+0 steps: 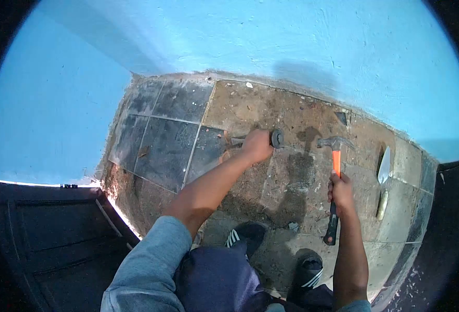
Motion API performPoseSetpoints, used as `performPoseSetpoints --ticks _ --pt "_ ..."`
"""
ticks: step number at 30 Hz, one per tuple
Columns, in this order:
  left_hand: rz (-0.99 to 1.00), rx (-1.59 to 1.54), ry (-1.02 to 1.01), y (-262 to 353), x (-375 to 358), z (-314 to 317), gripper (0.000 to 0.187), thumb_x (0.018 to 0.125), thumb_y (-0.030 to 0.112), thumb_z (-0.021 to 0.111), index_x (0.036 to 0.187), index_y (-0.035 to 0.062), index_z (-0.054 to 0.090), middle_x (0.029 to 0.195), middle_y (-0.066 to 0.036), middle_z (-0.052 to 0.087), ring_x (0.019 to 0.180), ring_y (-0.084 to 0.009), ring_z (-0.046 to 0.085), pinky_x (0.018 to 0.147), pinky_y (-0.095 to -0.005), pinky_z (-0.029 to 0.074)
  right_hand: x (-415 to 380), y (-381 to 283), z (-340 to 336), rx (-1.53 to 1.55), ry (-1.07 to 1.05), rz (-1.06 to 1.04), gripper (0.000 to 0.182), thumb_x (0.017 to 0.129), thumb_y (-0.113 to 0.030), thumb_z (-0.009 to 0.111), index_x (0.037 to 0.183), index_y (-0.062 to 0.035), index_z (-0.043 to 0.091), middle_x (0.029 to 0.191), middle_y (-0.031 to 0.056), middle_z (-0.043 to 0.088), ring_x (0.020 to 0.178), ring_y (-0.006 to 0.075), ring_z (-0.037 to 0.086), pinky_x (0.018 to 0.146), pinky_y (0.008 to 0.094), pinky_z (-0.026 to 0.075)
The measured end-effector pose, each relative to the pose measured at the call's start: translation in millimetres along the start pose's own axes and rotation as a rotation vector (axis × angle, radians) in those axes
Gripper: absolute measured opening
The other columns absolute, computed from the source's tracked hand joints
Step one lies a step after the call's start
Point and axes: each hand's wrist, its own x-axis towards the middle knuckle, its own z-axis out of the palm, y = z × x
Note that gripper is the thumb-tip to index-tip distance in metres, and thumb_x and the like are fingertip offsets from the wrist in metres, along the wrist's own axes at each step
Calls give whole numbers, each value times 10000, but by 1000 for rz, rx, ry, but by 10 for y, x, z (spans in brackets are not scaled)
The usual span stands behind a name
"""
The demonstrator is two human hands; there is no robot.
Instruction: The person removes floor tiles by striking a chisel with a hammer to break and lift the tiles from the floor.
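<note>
Down on a patchy floor [245, 106], hard by a blue wall [229, 36]! Clutches a chisel [238, 141] in the left hand [257, 144], fist wrapped tight round it, tip by the broken edge of a dark tile [207, 148]; touching or not, hard to tell. Grips a hammer [336, 162] mid-handle in the right hand [341, 191], clamped firmly, head towards the wall. Near the hammer, on the floor: a trowel [384, 167].

Wide-angle distortion bowed the bright sky-blue painted wall [260, 36], and black vignetting swallowed the corners. Soft shadows [296, 174] darkened the rough brown dusty floor [240, 104]; white glare edged the black panelled door [58, 229], itself dim and grainy.
</note>
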Motion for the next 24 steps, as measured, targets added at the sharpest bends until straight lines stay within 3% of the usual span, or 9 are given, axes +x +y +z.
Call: performPoseSetpoints --ticks 3,6,9,12,15,18,21,24 --pt "-82 -48 25 92 3 -290 227 783 189 707 956 42 721 925 -214 714 907 -412 684 806 -503 549 -27 -152 -5 -39 0 -8 282 1030 -333 541 899 -84 529 616 -13 466 435 109 431 418 290 370" --pt "-108 -72 -74 -208 303 -214 290 813 280 732 1001 59 726 940 -202 720 919 -389 692 802 -493 549 -87 -425 -39 -117 -11 -35 292 1024 -339 554 898 -76 537 613 -11 464 434 109 429 422 289 365" --pt "15 -68 -184 -458 605 -165 396 849 398 733 1016 39 722 930 -205 719 902 -385 693 778 -478 547 -128 -774 -101 -253 -11 -49 297 1014 -342 573 921 -61 553 617 -15 452 454 111 432 430 289 363" --pt "-112 -144 -362 -418 751 -398 548 869 503 733 993 -29 693 894 -219 702 905 -368 687 799 -478 538 -211 -1162 -165 -360 -44 -24 343 1008 -372 592 993 -29 585 673 -2 472 529 116 461 467 299 395" --pt "-52 -234 -241 -507 755 -402 482 879 461 721 979 -11 706 856 -169 716 793 -341 691 726 -443 529 -320 -1465 -242 -404 -92 30 367 1003 -390 596 1003 -24 573 675 -6 452 528 117 449 466 304 391" --pt "-141 -364 -496 -451 766 -710 387 870 384 748 948 8 700 828 -124 702 752 -262 678 695 -418 503 -513 -1698 -301 -450 -88 96 369 1002 -394 596 970 -28 556 663 -9 438 505 115 438 460 299 396" --pt "-94 -283 -682 -489 898 -758 334 869 375 765 953 64 674 855 -88 691 858 -227 664 745 -427 489 -563 -1746 -378 -499 -96 137 366 1002 -394 596 959 -34 548 655 -11 434 491 114 434 455 295 401" --pt "-13 -327 -701 -343 863 -832 275 869 323 766 893 78 645 859 -79 682 858 -222 648 732 -412 486 -547 -1662 -464 -478 -96 118 366 1003 -398 595 960 -38 547 653 -12 437 487 114 435 452 295 403"
